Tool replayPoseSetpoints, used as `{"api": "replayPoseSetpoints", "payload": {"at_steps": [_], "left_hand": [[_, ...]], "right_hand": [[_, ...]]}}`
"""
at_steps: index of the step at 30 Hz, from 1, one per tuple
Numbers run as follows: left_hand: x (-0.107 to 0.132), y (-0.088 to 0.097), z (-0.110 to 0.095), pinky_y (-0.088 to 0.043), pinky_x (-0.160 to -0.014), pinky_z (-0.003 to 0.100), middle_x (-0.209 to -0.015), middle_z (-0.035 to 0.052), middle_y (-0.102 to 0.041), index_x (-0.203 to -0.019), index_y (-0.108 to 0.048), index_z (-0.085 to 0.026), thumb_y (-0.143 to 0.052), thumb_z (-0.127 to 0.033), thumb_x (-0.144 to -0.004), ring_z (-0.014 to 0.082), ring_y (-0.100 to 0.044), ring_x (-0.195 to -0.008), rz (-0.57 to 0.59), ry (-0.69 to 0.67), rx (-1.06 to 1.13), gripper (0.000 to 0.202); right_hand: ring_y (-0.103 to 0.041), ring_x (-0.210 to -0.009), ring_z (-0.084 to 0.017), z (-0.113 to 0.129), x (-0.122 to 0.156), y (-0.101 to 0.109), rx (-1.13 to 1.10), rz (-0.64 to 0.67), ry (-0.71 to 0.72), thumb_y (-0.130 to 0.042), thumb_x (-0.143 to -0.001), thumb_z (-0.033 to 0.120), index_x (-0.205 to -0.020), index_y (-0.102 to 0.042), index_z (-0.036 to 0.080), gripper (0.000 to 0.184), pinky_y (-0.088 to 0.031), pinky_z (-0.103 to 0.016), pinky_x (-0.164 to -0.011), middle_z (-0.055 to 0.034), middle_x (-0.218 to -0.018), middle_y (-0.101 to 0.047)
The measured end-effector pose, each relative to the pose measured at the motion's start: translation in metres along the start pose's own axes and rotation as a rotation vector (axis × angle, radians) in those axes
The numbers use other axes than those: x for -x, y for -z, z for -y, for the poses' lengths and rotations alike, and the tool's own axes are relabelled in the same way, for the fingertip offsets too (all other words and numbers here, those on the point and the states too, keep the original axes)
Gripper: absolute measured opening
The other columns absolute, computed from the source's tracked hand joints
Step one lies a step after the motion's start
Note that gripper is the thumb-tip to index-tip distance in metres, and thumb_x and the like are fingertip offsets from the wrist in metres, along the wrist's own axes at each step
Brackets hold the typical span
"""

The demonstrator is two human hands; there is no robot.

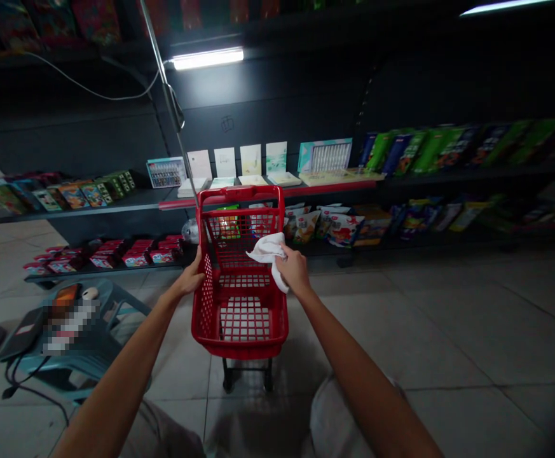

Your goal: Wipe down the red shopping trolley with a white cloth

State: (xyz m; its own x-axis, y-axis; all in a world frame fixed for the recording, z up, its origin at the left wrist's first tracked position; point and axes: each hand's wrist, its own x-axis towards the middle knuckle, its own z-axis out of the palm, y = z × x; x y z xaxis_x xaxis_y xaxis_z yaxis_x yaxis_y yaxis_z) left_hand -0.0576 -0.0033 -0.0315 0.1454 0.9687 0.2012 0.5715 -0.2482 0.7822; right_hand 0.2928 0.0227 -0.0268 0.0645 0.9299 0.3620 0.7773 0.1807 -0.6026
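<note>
The red cart (245, 348) stands between the hands, its left wall gripped by the left hand (189, 278), whose far fingers are hidden, while the right hand (297, 272) is closed on a bunched white cloth (266, 247) at the right rim, one flap loose.

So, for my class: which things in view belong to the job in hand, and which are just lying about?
Belong to the job:
white fabric cloth, held in the right hand
red plastic lattice-sided shopping cart, left hand at its side

Just lying about:
blue-grey plastic stool
red-and-white rectangular packs
upright green bags
</note>
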Motion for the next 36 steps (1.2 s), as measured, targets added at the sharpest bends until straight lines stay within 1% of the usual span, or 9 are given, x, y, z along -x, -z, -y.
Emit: {"api": "replayPoseSetpoints", "payload": {"at_steps": [3, 8, 13, 17, 23, 28, 31, 34, 36], "left_hand": [[-0.004, -0.002, -0.002, -0.022, -0.128, 0.04, -0.169, 0.0053, -0.027, -0.167, -0.004, -0.015, -0.052, -0.015, -0.063, 0.028, -0.023, -0.157, 0.048, 0.002, 0.027, 0.115], [-0.007, -0.004, -0.004, -0.005, -0.129, 0.039, -0.173, 0.0047, -0.007, -0.166, -0.002, -0.011, -0.051, -0.016, -0.063, 0.0273, -0.004, -0.16, 0.089, -0.022, 0.04, 0.114], [-0.009, -0.008, -0.005, -0.006, -0.13, 0.039, -0.173, 0.0058, -0.013, -0.166, -0.001, -0.009, -0.05, -0.016, -0.062, 0.0269, -0.008, -0.16, 0.077, -0.05, 0.012, 0.115], [-0.01, -0.014, -0.015, -0.014, -0.13, 0.043, -0.171, 0.0147, -0.02, -0.164, 0.009, -0.006, -0.049, -0.016, -0.068, 0.0281, -0.019, -0.158, 0.046, -0.002, -0.13, 0.113], [-0.006, -0.03, -0.047, -0.04, -0.114, 0.052, -0.149, 0.0287, -0.05, -0.164, 0.008, -0.007, -0.048, -0.019, -0.084, 0.0386, -0.052, -0.138, -0.047, 0.289, -0.48, 0.099], [-0.002, -0.036, -0.066, -0.046, -0.105, 0.057, -0.155, 0.0295, -0.039, -0.166, 0.006, -0.014, -0.049, -0.035, -0.089, 0.0458, -0.06, -0.127, -0.092, 0.376, -0.606, 0.096], [0.0, -0.036, -0.069, -0.046, -0.104, 0.057, -0.16, 0.0307, -0.032, -0.165, 0.008, -0.013, -0.047, -0.035, -0.089, 0.0464, -0.059, -0.127, -0.085, 0.365, -0.594, 0.096], [0.002, -0.036, -0.07, -0.046, -0.103, 0.059, -0.159, 0.0323, -0.033, -0.165, 0.007, -0.012, -0.044, -0.03, -0.089, 0.0464, -0.06, -0.126, -0.081, 0.368, -0.591, 0.093], [0.002, -0.034, -0.07, -0.046, -0.103, 0.06, -0.155, 0.0313, -0.04, -0.165, 0.003, -0.014, -0.045, -0.03, -0.09, 0.046, -0.062, -0.124, -0.084, 0.383, -0.605, 0.091]], "right_hand": [[-0.064, -0.111, -0.027, 0.001, -0.016, 0.004, 0.083, -0.011, 0.01, -0.053, -0.094, 0.024, -0.148, -0.056, 0.009, 0.056, -0.047, -0.031, -0.099, -0.0198, -0.12, -0.072], [-0.056, -0.12, -0.032, 0.004, -0.063, 0.008, 0.215, -0.044, 0.083, -0.045, -0.093, 0.015, -0.151, -0.048, 0.004, 0.059, -0.045, -0.039, -0.102, -0.023, -0.139, -0.061], [-0.044, -0.136, -0.036, -0.002, -0.106, -0.003, 0.172, -0.103, 0.037, -0.039, -0.091, 0.011, -0.159, -0.034, 0.004, 0.068, -0.038, -0.05, -0.111, -0.0231, -0.16, -0.04], [-0.033, -0.15, -0.033, -0.01, -0.111, -0.02, 0.123, -0.062, -0.015, -0.043, -0.087, 0.007, -0.164, -0.018, 0.004, 0.081, -0.03, -0.049, -0.12, -0.0209, -0.17, -0.019], [-0.022, -0.157, -0.032, -0.012, -0.082, -0.032, 0.056, 0.024, 0.029, -0.047, -0.079, 0.002, -0.164, -0.011, 0.0, 0.092, -0.026, -0.05, -0.124, -0.0266, -0.169, -0.013], [-0.031, -0.155, -0.029, -0.01, -0.033, -0.019, 0.012, 0.113, 0.084, -0.044, -0.084, 0.005, -0.164, -0.017, 0.002, 0.085, -0.034, -0.042, -0.122, -0.0237, -0.169, -0.02], [-0.035, -0.153, -0.027, -0.007, 0.006, -0.005, 0.012, 0.17, 0.122, -0.044, -0.089, 0.009, -0.162, -0.026, 0.002, 0.075, -0.036, -0.04, -0.121, -0.0229, -0.166, -0.028], [-0.043, -0.149, -0.027, 0.001, 0.049, 0.014, 0.029, 0.206, 0.13, -0.049, -0.09, 0.014, -0.16, -0.035, 0.005, 0.071, -0.039, -0.039, -0.119, -0.0217, -0.162, -0.036], [-0.053, -0.141, -0.027, 0.005, 0.073, 0.029, 0.052, 0.225, 0.141, -0.053, -0.09, 0.018, -0.155, -0.047, 0.011, 0.066, -0.043, -0.037, -0.115, -0.0177, -0.157, -0.046]]}}
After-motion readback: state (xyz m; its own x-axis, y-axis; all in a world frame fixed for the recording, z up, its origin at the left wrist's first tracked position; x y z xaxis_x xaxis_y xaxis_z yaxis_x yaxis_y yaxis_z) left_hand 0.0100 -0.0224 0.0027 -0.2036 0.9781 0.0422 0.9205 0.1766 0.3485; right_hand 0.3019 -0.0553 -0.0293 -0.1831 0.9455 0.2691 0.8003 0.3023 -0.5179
